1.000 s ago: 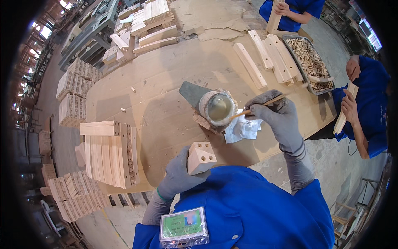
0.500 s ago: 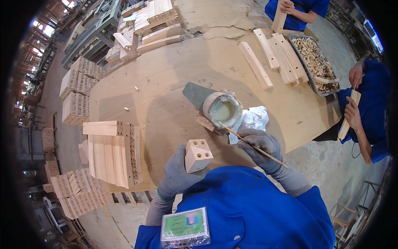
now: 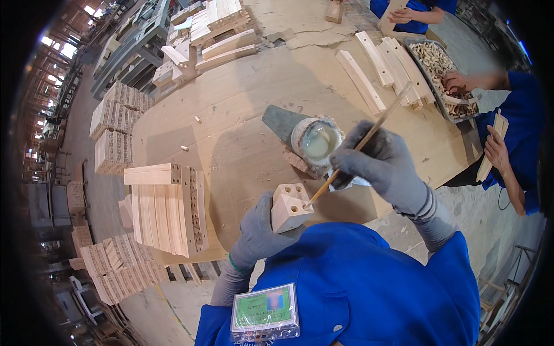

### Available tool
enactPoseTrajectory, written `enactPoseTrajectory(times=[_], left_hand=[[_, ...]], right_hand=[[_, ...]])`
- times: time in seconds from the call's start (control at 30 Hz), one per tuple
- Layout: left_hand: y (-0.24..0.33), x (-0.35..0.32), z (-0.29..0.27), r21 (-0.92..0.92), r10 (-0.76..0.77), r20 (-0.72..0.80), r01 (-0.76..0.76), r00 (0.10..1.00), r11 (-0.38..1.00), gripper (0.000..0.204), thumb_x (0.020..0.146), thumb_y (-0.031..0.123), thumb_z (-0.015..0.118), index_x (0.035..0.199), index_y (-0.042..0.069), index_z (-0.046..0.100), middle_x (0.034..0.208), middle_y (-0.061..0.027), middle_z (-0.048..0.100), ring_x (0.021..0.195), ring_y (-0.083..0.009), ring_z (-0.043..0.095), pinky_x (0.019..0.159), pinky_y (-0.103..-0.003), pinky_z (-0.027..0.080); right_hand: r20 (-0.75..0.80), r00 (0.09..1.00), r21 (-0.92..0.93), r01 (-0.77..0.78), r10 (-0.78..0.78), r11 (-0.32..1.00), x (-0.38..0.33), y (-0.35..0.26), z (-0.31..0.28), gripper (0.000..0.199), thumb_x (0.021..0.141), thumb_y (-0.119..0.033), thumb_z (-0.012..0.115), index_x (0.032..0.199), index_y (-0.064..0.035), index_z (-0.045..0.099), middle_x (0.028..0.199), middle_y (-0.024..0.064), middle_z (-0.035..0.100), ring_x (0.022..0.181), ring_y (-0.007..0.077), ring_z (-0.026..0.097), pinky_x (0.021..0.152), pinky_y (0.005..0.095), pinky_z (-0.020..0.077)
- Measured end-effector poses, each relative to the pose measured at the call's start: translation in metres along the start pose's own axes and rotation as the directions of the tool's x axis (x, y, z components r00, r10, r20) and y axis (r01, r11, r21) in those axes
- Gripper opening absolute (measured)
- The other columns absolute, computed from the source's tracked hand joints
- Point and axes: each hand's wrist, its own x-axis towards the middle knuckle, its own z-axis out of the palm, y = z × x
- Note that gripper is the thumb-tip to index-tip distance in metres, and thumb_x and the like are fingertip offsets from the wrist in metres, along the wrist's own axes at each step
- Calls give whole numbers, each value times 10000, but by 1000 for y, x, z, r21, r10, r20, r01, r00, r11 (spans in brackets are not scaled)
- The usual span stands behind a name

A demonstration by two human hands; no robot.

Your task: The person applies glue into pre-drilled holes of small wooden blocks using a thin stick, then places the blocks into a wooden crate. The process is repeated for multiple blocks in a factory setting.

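In my gloved left hand I grip wooden pieces, end up, with several round holes in the end faces. My gloved right hand is closed around a thin wooden stick. The stick's lower tip touches the end of the wood, at or right beside a hole on its right side. Beyond my hands stands a crusted pot of pale, milky liquid, probably glue. A dark flat piece lies against the pot's left side. White crumpled paper shows partly behind my right hand.
Stacked drilled wood bars stand at the table's left; more stacks lie beyond its edge. Loose bars and a tray of wooden dowels are at the far right. A co-worker's hand reaches into that tray.
My right hand has brought the stick from the pot to the wood's end and now holds it more upright. The right co-worker's one hand has moved from the bar to the dowel tray.
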Motion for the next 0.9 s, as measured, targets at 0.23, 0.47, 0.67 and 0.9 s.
enactPoseTrajectory(times=[0.23, 0.47, 0.67, 0.9], left_hand=[[-2, -1, 0, 12, 95, -13, -95, 995, 995, 668, 629, 260, 828, 1167, 42, 497, 984, -113, 639, 823, -256, 670, 695, -349, 534], [0, -2, 1, -14, 56, 3, -56, 998, 998, 624, 610, 169, 814, 1135, 37, 505, 958, -98, 622, 853, -193, 625, 755, -327, 505], [-1, -4, 0, -25, 89, -11, -90, 996, 996, 619, 613, 176, 816, 1129, 34, 505, 942, -97, 620, 829, -195, 627, 733, -331, 509], [-1, -5, 0, 26, 143, 14, -144, 990, 989, 682, 630, 249, 829, 1185, 28, 498, 990, -124, 641, 847, -250, 672, 720, -343, 537]], right_hand=[[124, 991, -31, 48, -44, 998, -5, -6, 6, 165, 866, -84, 656, 940, 21, 553, 843, 75, 623, 767, 126, 636, 696, 257, 531], [188, 979, -97, 99, -80, 990, -9, -8, -1, 183, 861, -52, 653, 992, 34, 560, 892, 85, 627, 804, 142, 638, 724, 251, 530], [132, 989, 76, 58, -67, 995, -13, -16, 0, 149, 846, -18, 649, 963, 26, 567, 900, 113, 641, 799, 153, 648, 719, 261, 536], [190, 975, 32, 113, -117, 993, -12, -7, 7, 142, 844, -29, 668, 932, 39, 581, 834, 100, 655, 796, 149, 653, 718, 264, 538]])
